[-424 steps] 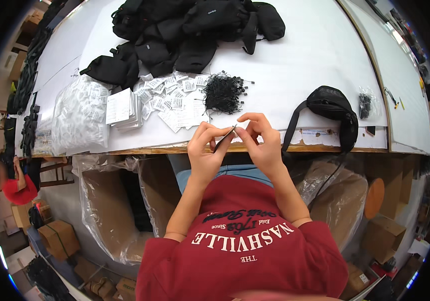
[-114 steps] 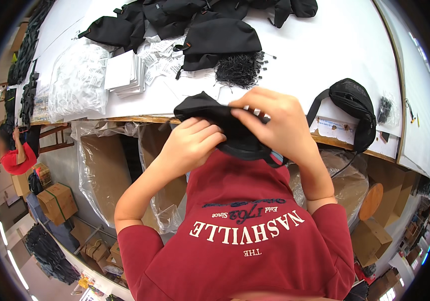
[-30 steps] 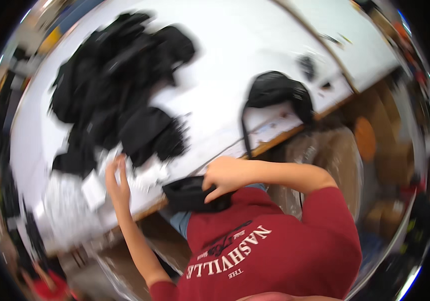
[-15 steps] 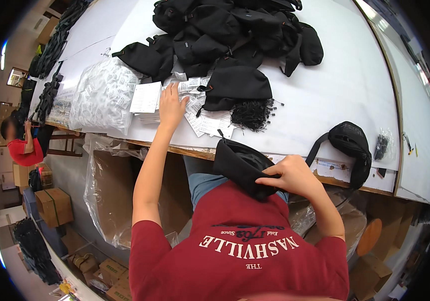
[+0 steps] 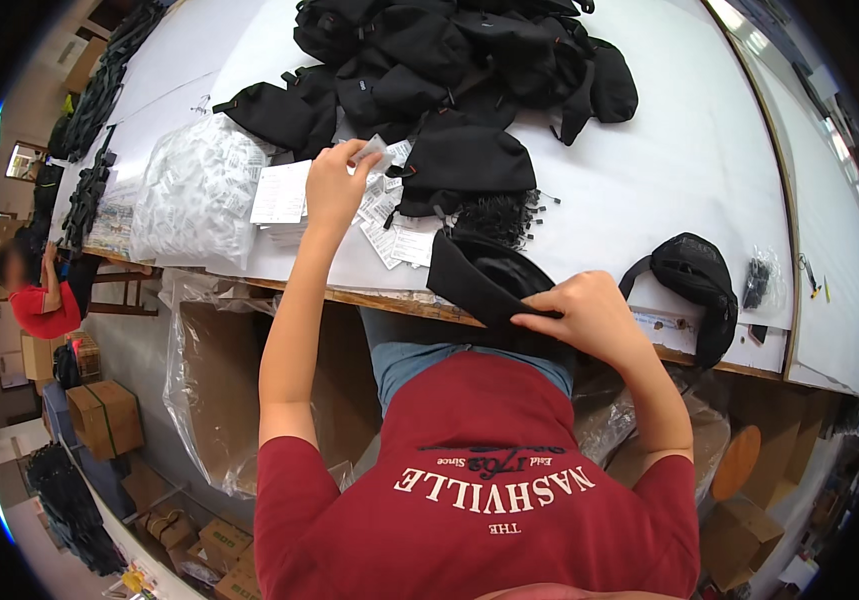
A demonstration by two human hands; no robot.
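Observation:
My left hand [image 5: 333, 188], closed, pinches a small whitish sachet [image 5: 376, 151] above the loose printed sachets [image 5: 379, 205] on the table. In my right hand [image 5: 589, 314] is the rim of a black fabric pouch [image 5: 474, 285], gripped between thumb and fingers; the pouch gapes open at the table's front edge. A stack of white printed cards [image 5: 280, 192] lies just left of my left hand. Beyond the held pouch rest another black pouch [image 5: 469, 165] and a bundle of thin black strings [image 5: 497, 218].
A big clear bag of white sachets [image 5: 194, 190] sits on the left of the table. Black pouches [image 5: 419, 50] are heaped at the back. A black waist bag [image 5: 697, 285] lies at the right edge. Cardboard boxes [image 5: 106, 415] and a seated person [image 5: 44, 305] are off left.
My left hand has lifted slightly from the pile with a sachet between its fingers. My right hand has raised the pouch toward the table edge, its mouth now wider.

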